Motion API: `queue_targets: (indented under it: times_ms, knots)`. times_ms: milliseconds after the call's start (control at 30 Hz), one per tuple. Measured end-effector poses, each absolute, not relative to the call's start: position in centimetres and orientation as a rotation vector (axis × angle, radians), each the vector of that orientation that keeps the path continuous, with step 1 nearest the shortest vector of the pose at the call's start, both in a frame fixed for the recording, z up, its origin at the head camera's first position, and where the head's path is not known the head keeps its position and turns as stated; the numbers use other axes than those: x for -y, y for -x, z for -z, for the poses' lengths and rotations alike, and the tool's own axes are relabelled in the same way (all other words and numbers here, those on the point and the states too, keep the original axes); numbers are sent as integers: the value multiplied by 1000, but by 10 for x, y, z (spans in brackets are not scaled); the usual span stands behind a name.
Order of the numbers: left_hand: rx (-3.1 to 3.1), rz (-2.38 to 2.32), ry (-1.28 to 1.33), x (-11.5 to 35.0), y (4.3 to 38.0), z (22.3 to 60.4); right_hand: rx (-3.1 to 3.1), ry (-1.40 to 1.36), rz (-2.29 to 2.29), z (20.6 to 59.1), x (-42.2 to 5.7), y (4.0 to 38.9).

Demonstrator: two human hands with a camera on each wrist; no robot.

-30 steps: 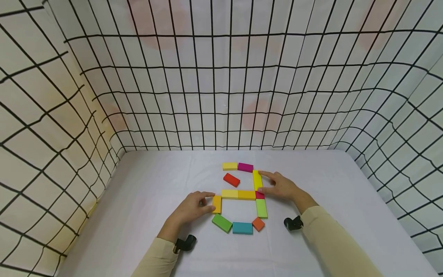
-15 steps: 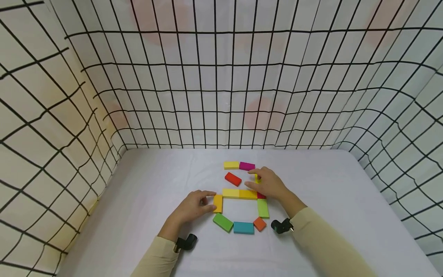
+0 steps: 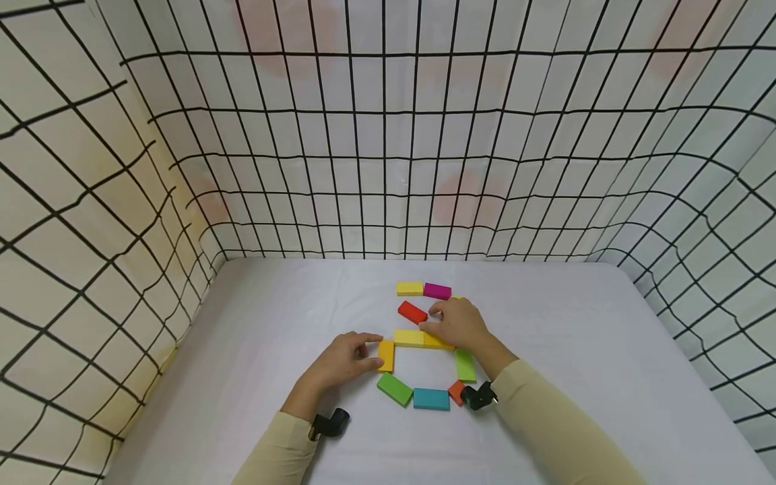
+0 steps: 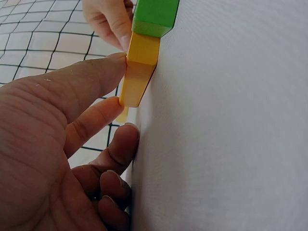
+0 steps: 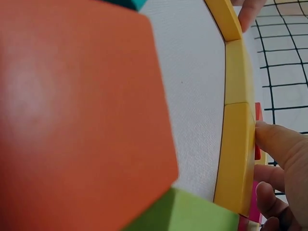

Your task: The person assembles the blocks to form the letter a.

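My left hand [image 3: 342, 360] has thumb and index finger at the orange-yellow block [image 4: 142, 70], which lies lengthwise and meets the green block [image 3: 395, 389]. In the left wrist view its other fingers curl loosely beside the table. The right hand [image 3: 461, 323] reaches over the figure's right side, index finger and thumb spread at the right end of the red block [image 3: 412, 312]. In the right wrist view the thumb tip lies by the yellow block [image 5: 235, 159], with the red block partly hidden behind. That hand hides most of the upright bright yellow block [image 3: 457, 298].
A pale yellow block [image 3: 409, 289] and a magenta block [image 3: 437, 291] form the top. Below are a lime block [image 3: 465, 365], a teal block [image 3: 431, 399] and an orange block [image 3: 456, 391]. Black wire mesh [image 3: 400, 158] surrounds the white table [image 3: 273, 296].
My right hand has left the upright bright yellow block and moved left to the red block's end. The left hand keeps its place at the orange-yellow block. The view has shifted slightly.
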State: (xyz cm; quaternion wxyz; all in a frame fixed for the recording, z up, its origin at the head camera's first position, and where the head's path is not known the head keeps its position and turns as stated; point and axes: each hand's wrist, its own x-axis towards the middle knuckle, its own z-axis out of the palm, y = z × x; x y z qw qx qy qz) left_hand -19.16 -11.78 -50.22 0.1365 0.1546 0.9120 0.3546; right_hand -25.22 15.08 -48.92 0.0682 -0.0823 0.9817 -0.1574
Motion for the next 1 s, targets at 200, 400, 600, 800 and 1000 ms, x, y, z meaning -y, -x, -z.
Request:
queue_targets:
  times_ms: [200, 400, 600, 800, 1000]
  knots:
    - [-2629, -1034, -437, 117, 192, 502, -2979, 248, 456, 490, -147, 254]
    - [-2630, -1041, -457, 118, 192, 502, -2984, 247, 459, 491, -144, 255]
    - [-2630, -1036, -444, 117, 192, 503, -2989, 255, 482, 490, -144, 254]
    - [-2633, -1033, -444, 117, 192, 502, -2969, 229, 520, 489, -145, 254]
    - [-2629, -1035, -458, 118, 192, 502, -2965, 225, 538, 490, -145, 254]
